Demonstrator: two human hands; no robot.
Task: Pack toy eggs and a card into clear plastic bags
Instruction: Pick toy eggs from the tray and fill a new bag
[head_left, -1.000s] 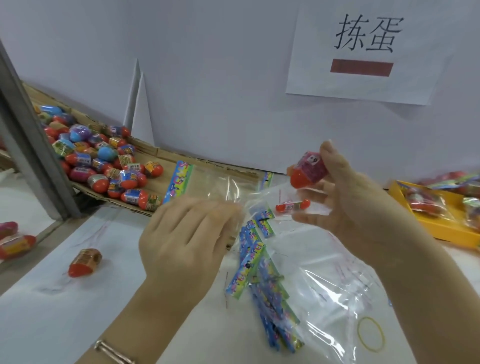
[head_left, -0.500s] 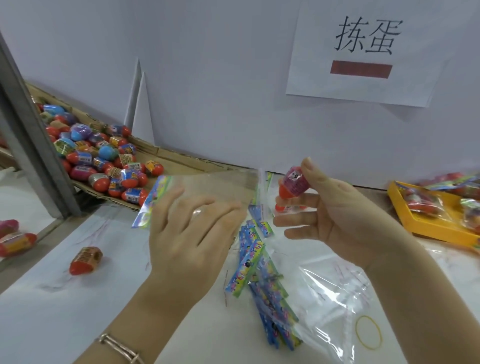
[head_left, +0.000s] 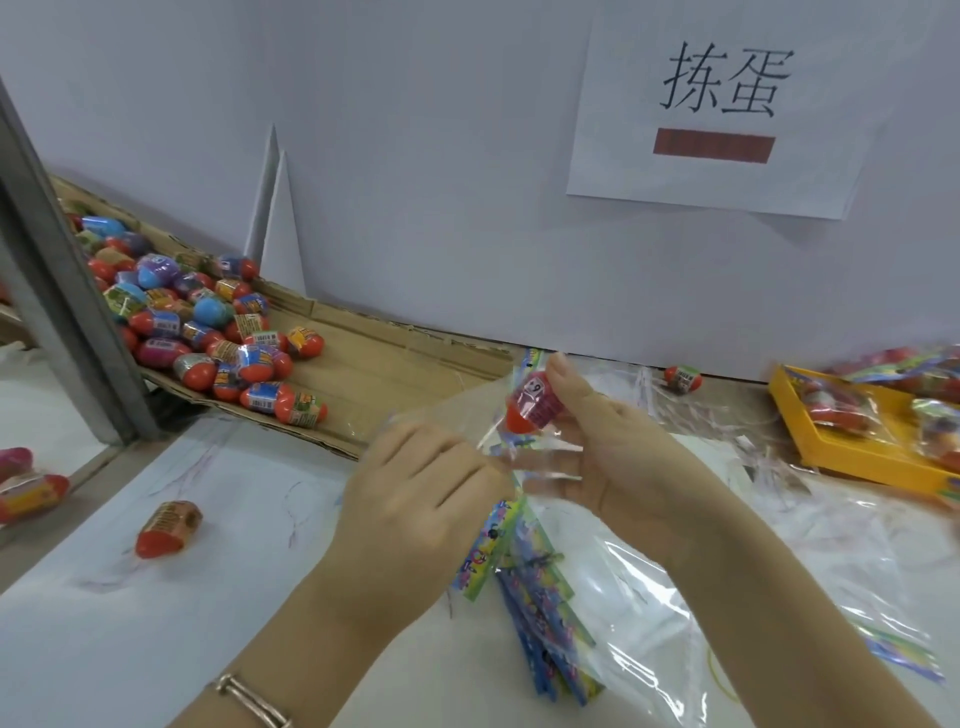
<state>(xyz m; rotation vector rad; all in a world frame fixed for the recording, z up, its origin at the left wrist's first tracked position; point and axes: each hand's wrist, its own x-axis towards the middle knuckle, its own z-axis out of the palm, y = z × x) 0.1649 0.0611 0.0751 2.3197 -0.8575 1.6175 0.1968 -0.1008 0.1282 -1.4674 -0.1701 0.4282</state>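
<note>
Red-tipped egg (head_left: 535, 408) tilted, tip down-left, pinched by right fingers (head_left: 565, 375); left fingers (head_left: 457, 460) pinching bag (head_left: 467, 410)

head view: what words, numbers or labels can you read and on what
"拣蛋": on the white paper sign on the wall.
maybe "6", unsure: on the toy egg in the right hand.
too blurred to read: egg pile labels, card strips.
</note>
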